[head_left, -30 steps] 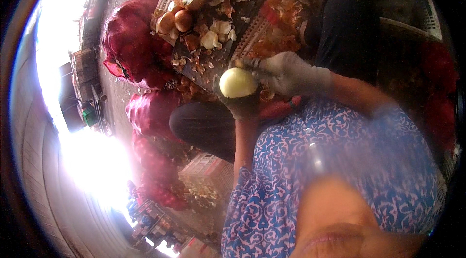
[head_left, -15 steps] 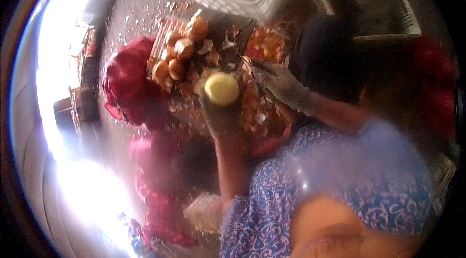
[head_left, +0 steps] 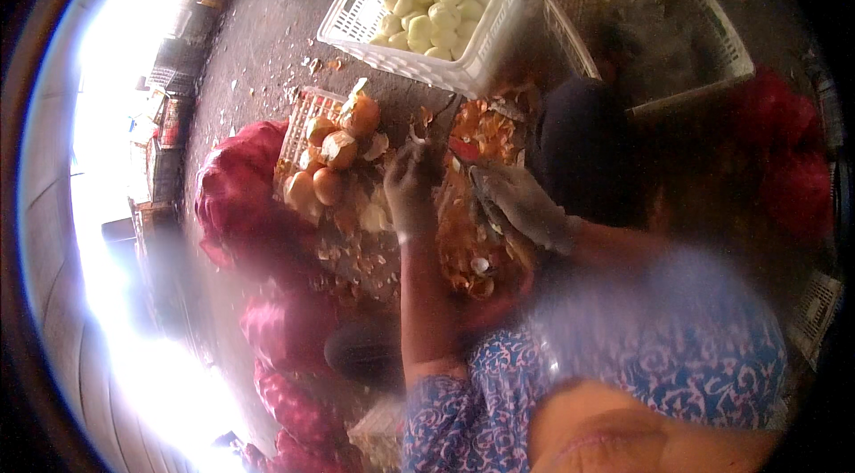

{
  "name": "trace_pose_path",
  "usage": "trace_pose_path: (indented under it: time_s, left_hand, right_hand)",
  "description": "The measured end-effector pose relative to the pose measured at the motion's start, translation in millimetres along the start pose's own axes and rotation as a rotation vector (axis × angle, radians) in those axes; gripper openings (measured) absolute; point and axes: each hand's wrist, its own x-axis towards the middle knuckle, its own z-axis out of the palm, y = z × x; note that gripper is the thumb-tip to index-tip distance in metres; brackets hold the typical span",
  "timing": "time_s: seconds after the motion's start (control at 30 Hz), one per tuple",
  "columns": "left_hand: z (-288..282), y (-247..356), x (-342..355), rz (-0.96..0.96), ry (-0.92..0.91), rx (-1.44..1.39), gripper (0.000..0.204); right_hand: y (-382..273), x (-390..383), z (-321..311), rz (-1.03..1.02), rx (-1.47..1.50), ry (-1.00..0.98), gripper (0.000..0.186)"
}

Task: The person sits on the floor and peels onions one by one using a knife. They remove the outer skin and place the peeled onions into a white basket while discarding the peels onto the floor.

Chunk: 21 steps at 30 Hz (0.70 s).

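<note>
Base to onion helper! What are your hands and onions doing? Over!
Left hand, right hand apart, grips unclear. Brown onions to the left. Peeled onions in white crate. Loose skins around both hands.

Dark floor [head_left: 267, 41] strewn with skin scraps [head_left: 313, 64], white crate [head_left: 419, 71] set on it, brown onions [head_left: 338, 150] piled on slatted crate [head_left: 301, 113]

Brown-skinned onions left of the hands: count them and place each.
6 visible: the top onion, the upper-left onion, the centre onion, the middle-left onion, the lower-right onion, the lower-left onion. More may be hidden beneath.
</note>
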Motion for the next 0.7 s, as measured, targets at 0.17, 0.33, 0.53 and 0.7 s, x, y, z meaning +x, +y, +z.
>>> trace_pose_path:
  time_s: [0.17, 0.33, 0.53, 0.7]
  left_hand:
    - [-21.3, -10.8, -30.9, 0.454, -0.128, 0.954, 0.02]
    - [-43.7, -3.5, -41.3, 0.297, 0.093, 0.774, 0.021]
    - [-80.2, -9.8, -5.2, 0.249, 0.409, 0.95, 0.033]
    - [-83.8, -4.3, 35.7, 0.273, 0.409, 1.026, 0.044]
  right_hand:
    - [0.3, -8.8, 8.4, -0.029, 0.074, -0.048, 0.034]
    - [4.1, -11.6, 10.9, -0.074, 0.152, -0.114, 0.033]
    - [0.0, -15.5, 11.6, 0.037, 0.142, -0.121, 0.041]
    - [-0.8, -17.6, 15.4, 0.146, 0.142, -0.086, 0.037]
